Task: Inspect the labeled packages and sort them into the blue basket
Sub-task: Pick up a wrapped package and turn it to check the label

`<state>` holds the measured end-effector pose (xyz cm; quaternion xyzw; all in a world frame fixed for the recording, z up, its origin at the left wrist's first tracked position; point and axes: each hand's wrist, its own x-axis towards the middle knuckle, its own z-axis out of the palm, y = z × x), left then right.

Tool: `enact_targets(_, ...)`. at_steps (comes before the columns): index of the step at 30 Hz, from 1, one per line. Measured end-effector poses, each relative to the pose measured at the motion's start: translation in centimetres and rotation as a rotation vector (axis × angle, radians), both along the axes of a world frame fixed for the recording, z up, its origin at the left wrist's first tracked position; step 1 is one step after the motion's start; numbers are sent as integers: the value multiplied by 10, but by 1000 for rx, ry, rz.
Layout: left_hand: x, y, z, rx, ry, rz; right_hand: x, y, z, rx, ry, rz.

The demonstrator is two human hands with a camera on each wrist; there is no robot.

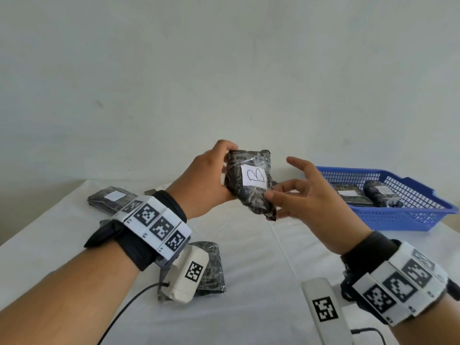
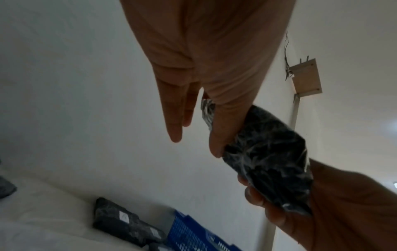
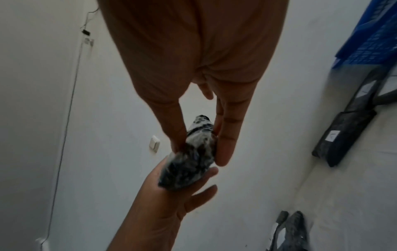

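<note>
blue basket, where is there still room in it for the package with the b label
The blue basket has two packages lying side by side at its middle. Bare mesh floor shows along the far wall and at the right end. The near left part is crowded.

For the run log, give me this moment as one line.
left hand: grips package B | right hand: pinches its lower end | basket: two packages inside | stage: inspecting
</note>
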<state>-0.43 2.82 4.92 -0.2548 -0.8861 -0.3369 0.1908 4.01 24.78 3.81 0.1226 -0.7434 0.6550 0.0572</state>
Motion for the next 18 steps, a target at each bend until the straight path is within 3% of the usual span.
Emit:
enact_targets(5, -19, 43, 0, -106, -225, -231, -1, 38, 5, 307, -22, 61)
enact_targets(8, -36, 74, 1, 122, -488, -417, -13, 74, 11, 353, 14, -51)
enact_targets(12, -68, 115, 7, 335, -617, -396, -44, 145, 23, 366, 61, -339)
enact_targets(14, -91, 137, 7, 264, -550, -325, -67, 185, 27, 380, 31, -483)
enact_targets(18, -138, 185, -4, -59, -462, -282, -126, 256, 17, 515, -152, -664)
